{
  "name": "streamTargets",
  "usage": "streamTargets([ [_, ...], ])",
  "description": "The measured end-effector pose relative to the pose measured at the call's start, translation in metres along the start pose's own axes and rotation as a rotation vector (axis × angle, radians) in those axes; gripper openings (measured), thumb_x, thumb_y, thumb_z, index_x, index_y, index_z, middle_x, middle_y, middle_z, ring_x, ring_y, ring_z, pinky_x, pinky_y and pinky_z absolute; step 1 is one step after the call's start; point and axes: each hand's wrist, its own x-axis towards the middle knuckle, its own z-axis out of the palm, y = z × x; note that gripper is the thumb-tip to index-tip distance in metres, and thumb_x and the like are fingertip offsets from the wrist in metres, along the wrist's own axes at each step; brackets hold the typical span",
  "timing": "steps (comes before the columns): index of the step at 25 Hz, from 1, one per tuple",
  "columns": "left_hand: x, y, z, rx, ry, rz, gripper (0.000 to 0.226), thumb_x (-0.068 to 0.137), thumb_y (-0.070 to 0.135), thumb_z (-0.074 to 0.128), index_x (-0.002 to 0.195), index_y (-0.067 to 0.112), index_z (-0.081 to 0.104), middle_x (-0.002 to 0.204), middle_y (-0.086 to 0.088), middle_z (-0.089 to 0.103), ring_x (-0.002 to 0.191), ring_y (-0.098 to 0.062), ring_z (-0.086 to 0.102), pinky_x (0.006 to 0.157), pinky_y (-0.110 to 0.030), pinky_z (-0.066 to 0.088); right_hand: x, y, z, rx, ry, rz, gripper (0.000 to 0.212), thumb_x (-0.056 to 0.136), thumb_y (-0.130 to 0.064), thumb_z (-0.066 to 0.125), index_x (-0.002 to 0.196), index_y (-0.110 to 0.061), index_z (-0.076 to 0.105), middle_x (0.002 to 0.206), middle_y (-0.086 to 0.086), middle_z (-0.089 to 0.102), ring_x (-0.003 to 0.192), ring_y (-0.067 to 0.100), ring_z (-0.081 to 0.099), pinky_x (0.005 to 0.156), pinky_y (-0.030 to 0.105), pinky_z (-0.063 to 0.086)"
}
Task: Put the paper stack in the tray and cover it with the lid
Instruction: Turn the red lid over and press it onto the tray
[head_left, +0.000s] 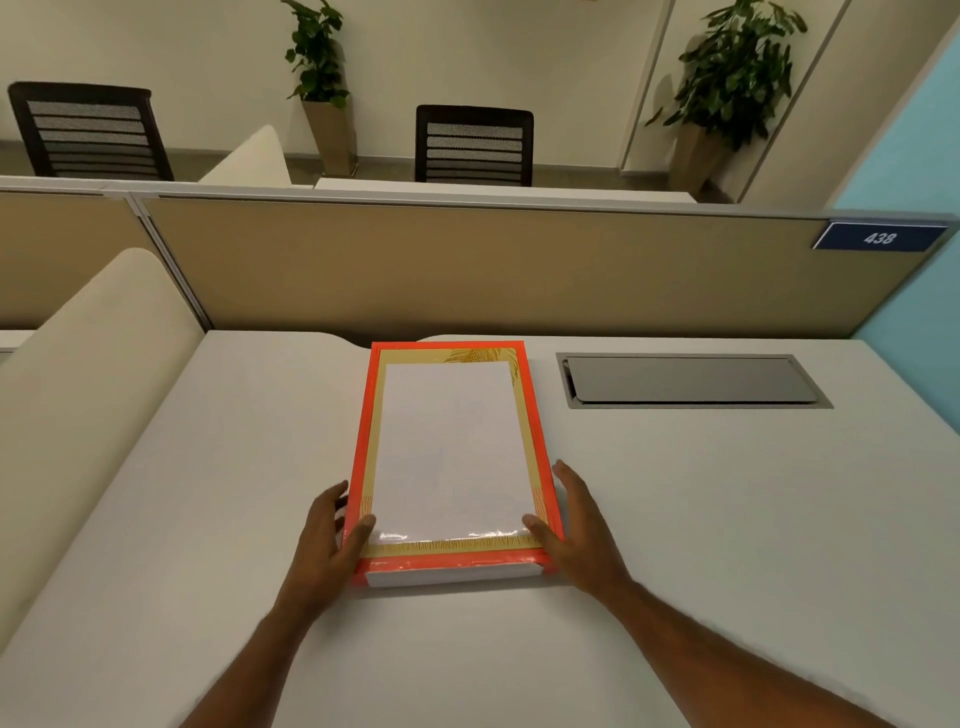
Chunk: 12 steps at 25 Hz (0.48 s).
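An orange-rimmed lid (364, 441) with a clear window and a cream, leaf-printed border lies flat in the middle of the white desk. The white paper stack (449, 447) shows through the window. A white edge of the tray (452, 576) shows under the lid's near side. My left hand (324, 540) holds the near left corner, thumb on top and fingers along the side. My right hand (582, 535) holds the near right corner the same way.
A grey cable hatch (691, 379) is set into the desk (727, 519) right of the lid. A tan partition (467, 270) with a blue plate reading 438 (878, 238) closes the back. A cream divider (88, 374) stands at the left. Chairs and plants are beyond.
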Motion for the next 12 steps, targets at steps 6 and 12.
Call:
streamTargets([
  [6,0.102,0.044,0.000,0.316,-0.087,0.127,0.072,0.089,0.059,0.047,0.148,0.018,0.035,0.161,-0.003,0.026,0.145,-0.023,0.028,0.115,-0.046,0.028,0.102,-0.031,-0.009,-0.165,-0.110,0.011,0.075,0.092,-0.055,0.051,0.153,-0.022,0.022,0.162,0.000,0.024,0.148,0.021,0.026,0.120,0.043,0.028],
  [12,0.190,0.072,0.013,0.644,-0.251,0.046,0.072,0.094,0.056,0.044,0.151,0.014,0.030,0.165,-0.004,0.013,0.151,-0.025,0.015,0.120,-0.043,0.018,0.193,-0.043,-0.011,-0.342,-0.211,0.071,0.074,0.094,-0.050,0.051,0.153,-0.015,0.022,0.164,0.005,0.019,0.151,0.023,0.017,0.120,0.043,0.023],
])
